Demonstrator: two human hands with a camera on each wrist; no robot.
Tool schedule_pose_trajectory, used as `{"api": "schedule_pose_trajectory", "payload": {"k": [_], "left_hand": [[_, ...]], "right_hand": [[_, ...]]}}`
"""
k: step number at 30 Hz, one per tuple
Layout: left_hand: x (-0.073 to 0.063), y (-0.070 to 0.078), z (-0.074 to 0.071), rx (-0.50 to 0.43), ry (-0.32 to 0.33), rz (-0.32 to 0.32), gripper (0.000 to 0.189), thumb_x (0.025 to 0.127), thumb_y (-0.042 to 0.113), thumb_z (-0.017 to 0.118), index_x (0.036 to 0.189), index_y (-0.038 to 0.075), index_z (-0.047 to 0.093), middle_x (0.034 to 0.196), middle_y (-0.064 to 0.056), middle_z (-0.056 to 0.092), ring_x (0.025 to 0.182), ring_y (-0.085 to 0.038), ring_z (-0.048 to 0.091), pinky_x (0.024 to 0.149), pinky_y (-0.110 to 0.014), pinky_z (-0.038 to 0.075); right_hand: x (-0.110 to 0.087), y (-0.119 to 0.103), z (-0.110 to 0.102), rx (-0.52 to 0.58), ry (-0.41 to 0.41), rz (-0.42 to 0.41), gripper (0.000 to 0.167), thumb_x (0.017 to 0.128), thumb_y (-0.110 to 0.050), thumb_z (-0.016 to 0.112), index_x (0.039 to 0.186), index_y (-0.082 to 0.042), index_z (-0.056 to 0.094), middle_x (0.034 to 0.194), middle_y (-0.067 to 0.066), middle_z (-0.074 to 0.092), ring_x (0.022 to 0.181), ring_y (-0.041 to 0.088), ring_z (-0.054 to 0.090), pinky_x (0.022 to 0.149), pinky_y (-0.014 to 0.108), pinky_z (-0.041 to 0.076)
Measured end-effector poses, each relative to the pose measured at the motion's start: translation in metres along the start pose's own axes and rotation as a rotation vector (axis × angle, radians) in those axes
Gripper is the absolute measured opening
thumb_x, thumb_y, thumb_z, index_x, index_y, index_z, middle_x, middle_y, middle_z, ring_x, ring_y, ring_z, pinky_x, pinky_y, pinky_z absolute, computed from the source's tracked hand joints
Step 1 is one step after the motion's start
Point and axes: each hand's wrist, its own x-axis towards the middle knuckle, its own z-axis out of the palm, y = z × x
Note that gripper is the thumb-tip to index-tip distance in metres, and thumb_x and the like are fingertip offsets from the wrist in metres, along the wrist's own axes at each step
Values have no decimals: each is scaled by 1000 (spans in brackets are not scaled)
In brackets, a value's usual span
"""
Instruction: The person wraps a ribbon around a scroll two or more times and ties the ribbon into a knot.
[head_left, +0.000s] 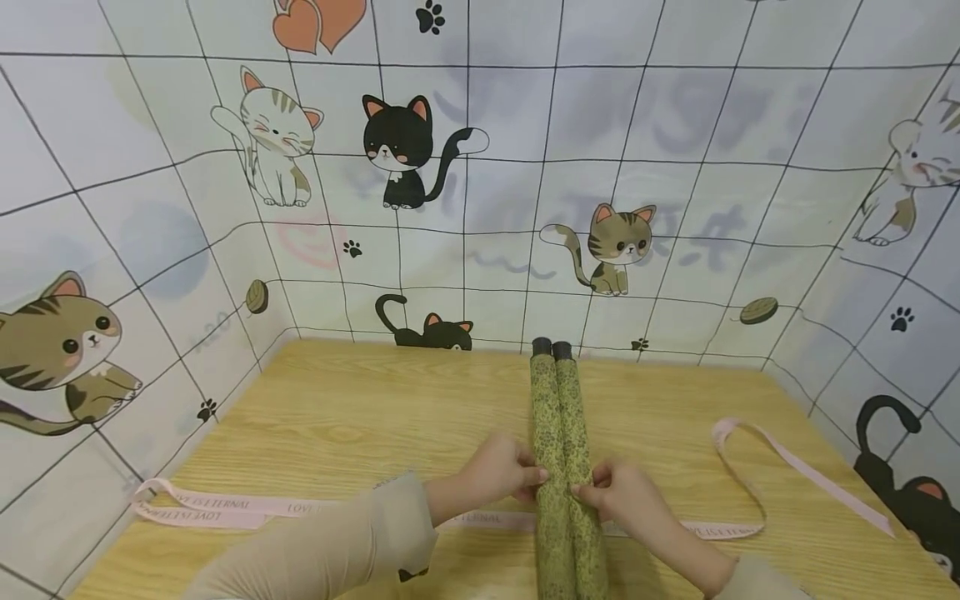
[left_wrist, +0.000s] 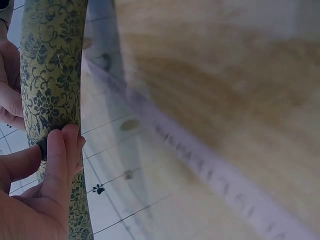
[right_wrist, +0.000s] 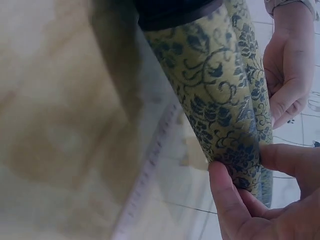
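Note:
Two long tubes, covered in yellow-green cloth with a dark floral pattern and black end caps, lie side by side pointing away from me. My left hand [head_left: 495, 472] pinches the left tube [head_left: 550, 542] at its outer side, thumb on top. On the other side my right hand [head_left: 633, 502] grips the right tube [head_left: 574, 417] between thumb and fingers, as the right wrist view shows up close. A pink ribbon [head_left: 487, 521] printed with lettering runs crosswise under both tubes. Their near ends run out of the head view.
The ribbon's left part doubles back in a fold, and its right part curls up toward the back and ends near the right edge. All this rests on a wood-grain table [head_left: 390, 400]. A white gridded cloth [head_left: 495, 192] with cartoon cats surrounds it on three sides.

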Motion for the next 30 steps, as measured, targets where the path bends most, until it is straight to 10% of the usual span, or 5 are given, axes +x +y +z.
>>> {"api": "schedule_pose_trajectory", "payload": {"k": [6, 16, 21, 30], "left_hand": [[-7, -19, 9, 111, -14, -8, 20, 85, 17, 68, 75, 1, 71, 64, -5, 68, 50, -6, 54, 49, -19, 45], [-7, -29, 16, -83, -41, -156, 16, 86, 10, 66, 81, -5, 69, 70, -12, 68, 63, -24, 67, 56, -30, 54], [-8, -28, 7, 145, -61, -84, 23, 88, 21, 65, 76, 2, 71, 62, -6, 65, 53, -16, 60, 48, -25, 48], [-14, -36, 2, 858, -25, 92, 20, 83, 35, 66, 89, 16, 65, 77, 6, 55, 69, -8, 48, 61, -24, 42]], "right_hand": [[-6, 9, 15, -20, -24, 18, 27, 76, -19, 75, 81, 1, 57, 62, 3, 57, 51, 14, 51, 48, 27, 42], [-6, 15, 22, -73, -50, 35, 29, 78, -24, 73, 78, 0, 58, 63, 2, 53, 56, 15, 48, 52, 28, 41], [-2, 20, 14, -128, -111, -43, 20, 88, -19, 63, 83, 0, 63, 59, 2, 52, 50, 14, 47, 49, 28, 40], [4, 40, 6, -495, -23, -243, 13, 75, -4, 69, 87, -8, 68, 81, 1, 60, 77, 23, 56, 76, 42, 49]]}}
